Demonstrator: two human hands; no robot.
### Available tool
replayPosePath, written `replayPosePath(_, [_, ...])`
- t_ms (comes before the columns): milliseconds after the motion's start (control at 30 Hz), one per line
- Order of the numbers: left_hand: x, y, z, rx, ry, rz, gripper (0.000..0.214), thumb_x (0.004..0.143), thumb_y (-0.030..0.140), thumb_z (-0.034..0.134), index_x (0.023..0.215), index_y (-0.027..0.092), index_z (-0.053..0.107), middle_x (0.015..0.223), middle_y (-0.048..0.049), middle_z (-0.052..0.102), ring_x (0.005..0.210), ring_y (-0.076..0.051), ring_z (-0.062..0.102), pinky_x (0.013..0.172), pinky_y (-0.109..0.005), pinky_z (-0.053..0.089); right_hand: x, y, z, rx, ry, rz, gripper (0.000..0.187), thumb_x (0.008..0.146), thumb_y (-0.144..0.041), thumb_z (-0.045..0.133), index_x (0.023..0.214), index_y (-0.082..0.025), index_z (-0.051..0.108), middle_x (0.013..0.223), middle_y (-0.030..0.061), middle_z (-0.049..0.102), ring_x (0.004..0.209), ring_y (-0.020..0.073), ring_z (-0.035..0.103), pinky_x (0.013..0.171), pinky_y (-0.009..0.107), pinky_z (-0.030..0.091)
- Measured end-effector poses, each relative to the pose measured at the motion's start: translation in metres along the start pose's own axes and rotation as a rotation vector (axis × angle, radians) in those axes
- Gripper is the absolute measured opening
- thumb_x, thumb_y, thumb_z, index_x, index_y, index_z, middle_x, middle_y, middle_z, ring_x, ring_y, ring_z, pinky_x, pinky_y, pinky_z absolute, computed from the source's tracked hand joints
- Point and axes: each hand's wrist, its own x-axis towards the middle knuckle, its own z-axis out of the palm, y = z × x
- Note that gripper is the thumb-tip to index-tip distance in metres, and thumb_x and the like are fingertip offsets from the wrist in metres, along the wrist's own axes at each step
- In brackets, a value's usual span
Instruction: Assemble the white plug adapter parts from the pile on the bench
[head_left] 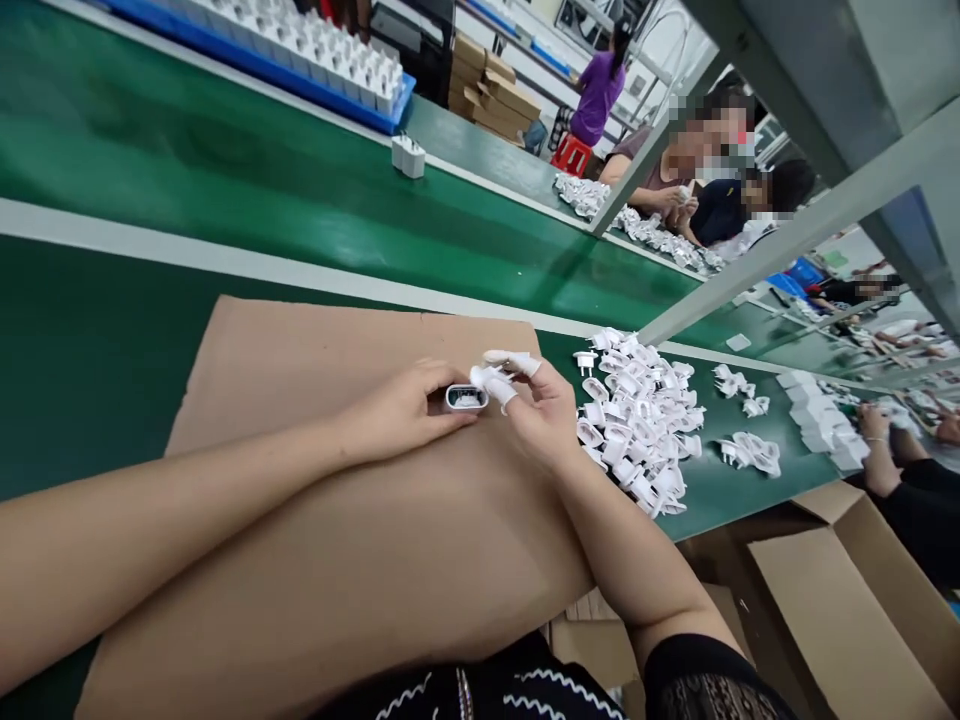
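As both work over the cardboard (pixel 300 360), the left hand (pixel 397 410) grips a charger casing (pixel 466 398) open-end toward the right hand (pixel 540 410), which pinches a white plug piece (pixel 480 375).

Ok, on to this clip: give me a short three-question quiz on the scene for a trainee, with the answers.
1. Which hand grips the charger casing?
2. True or false: the pile of white plug parts lies on the green bench, to the right of the cardboard sheet.
3. What fills the blue tray at the top left of the view? A: loose screws. B: rows of white chargers. C: folded boxes.

Key: 1. The left hand. 2. True. 3. B, rows of white chargers.
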Motion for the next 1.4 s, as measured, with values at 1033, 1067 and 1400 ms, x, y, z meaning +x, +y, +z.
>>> replayPosePath(1033, [0.002, 0.0, -0.002, -0.051, 0.026, 0.0, 0.034, 0.079, 0.056, 0.07, 0.083, 0.022, 0.068, 0.088, -0.005, 0.068, 0.094, -0.028, 0.064, 0.08, -0.039, 0.05, 0.001, -0.006, 0.004, -0.735, -0.276, -0.301, 0.026, 0.078, -0.01, 0.058, 0.093, -0.026, 0.072, 0.092, 0.0001, 0.074, 0.096, 0.02, 0.068, 0.119, 0.044, 0.033])
replayPosePath(1067, [0.002, 0.001, -0.002, -0.054, 0.025, 0.0, 0.034, 0.079, 0.056, 0.07, 0.084, 0.022, 0.068, 0.089, -0.0049, 0.069, 0.095, -0.028, 0.064, 0.081, -0.039, 0.051, 0.002, -0.005, 0.004, -0.728, -0.284, -0.293, 0.025, 0.077, -0.01, 0.058, 0.091, -0.026, 0.071, 0.091, -0.0006, 0.073, 0.095, 0.0193, 0.068, 0.119, 0.043, 0.032])
replayPosePath(1400, [0.001, 0.01, -0.002, -0.055, 0.013, 0.006, 0.036, 0.082, 0.058, 0.069, 0.085, 0.022, 0.071, 0.09, -0.0036, 0.073, 0.091, -0.026, 0.067, 0.085, -0.037, 0.053, 0.002, -0.007, 0.001, -0.733, -0.345, -0.303, 0.041, 0.08, -0.004, 0.057, 0.11, -0.027, 0.074, 0.109, -0.0001, 0.075, 0.109, 0.0194, 0.069, 0.128, 0.049, 0.008])
